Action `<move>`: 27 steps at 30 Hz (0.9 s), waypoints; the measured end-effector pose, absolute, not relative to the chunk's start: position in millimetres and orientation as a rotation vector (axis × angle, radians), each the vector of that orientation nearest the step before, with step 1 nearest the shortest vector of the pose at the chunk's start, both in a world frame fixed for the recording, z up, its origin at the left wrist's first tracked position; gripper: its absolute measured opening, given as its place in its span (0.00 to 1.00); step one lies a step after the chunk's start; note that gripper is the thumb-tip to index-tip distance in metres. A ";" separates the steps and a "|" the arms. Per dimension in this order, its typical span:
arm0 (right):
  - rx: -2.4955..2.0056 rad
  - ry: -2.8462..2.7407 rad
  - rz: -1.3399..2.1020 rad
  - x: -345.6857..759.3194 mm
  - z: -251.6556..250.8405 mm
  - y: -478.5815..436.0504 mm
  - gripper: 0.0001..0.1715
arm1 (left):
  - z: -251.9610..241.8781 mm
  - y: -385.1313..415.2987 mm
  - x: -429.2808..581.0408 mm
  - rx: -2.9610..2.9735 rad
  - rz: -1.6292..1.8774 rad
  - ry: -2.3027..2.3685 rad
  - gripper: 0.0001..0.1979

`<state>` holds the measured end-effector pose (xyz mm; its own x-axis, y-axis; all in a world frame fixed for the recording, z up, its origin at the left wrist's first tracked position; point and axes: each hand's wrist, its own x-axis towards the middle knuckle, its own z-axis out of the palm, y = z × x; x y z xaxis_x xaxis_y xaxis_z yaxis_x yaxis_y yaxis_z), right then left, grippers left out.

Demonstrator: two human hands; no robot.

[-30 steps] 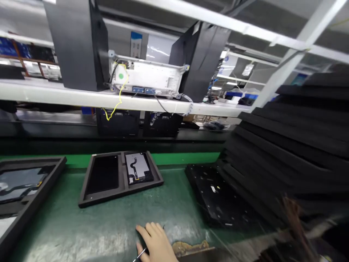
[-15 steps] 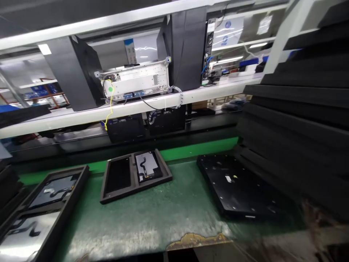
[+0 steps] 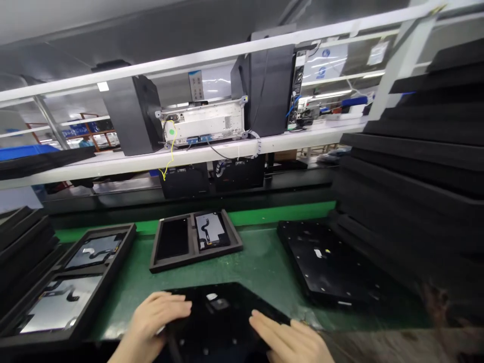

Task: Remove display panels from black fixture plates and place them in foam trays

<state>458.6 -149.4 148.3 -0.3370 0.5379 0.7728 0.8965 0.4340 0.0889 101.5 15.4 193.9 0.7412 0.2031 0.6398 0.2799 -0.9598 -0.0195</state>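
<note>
A flat black panel [image 3: 223, 315] now lies on the green belt [image 3: 260, 262] right in front of me, where half a second ago there was only bare matting. Both my hands have come into view with it. My left hand [image 3: 157, 315] wraps over the panel's left edge, fingers curled on top of it, so it is gripping the panel. My right hand [image 3: 291, 340] lies flat with fingers stretched across the near right corner, pressing down rather than clasping. A second ago only one hand showed, resting on the belt with a thin metal tool; I cannot see that tool now.

The panel has a small pale label and a square patch near its far edge, and it sits squarely between my hands at the bottom of the view. I judge it has just been set down and is being steadied or squared up for work.

Beyond it, a black two-pocket foam tray [image 3: 196, 242] holds a part with a flex cable in its right pocket. To my left a larger tray [image 3: 71, 282] carries two shiny plates. To my right another black panel [image 3: 333, 267] lies beside a tall stack of foam trays [image 3: 416, 166]. A white instrument [image 3: 206, 123] sits on the shelf above the belt.
</note>
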 end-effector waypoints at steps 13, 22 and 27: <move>-1.648 -1.960 -0.509 474.0 85.1 -159.6 0.26 | 128.1 22.2 132.8 -2.879 -0.471 -0.975 0.42; -1.663 -1.756 -0.131 491.6 77.6 -145.9 0.10 | 126.3 36.3 208.0 -2.991 -1.204 -1.344 0.12; -1.867 -1.191 0.568 465.3 62.9 -185.7 0.22 | 127.3 51.9 276.6 -3.052 -0.832 -1.193 0.15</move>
<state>465.3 -185.7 62.9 0.4488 0.8918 0.0574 0.5168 -0.2066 -0.8308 276.6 51.9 127.3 0.6352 0.6862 0.3545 0.5697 -0.7262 0.3848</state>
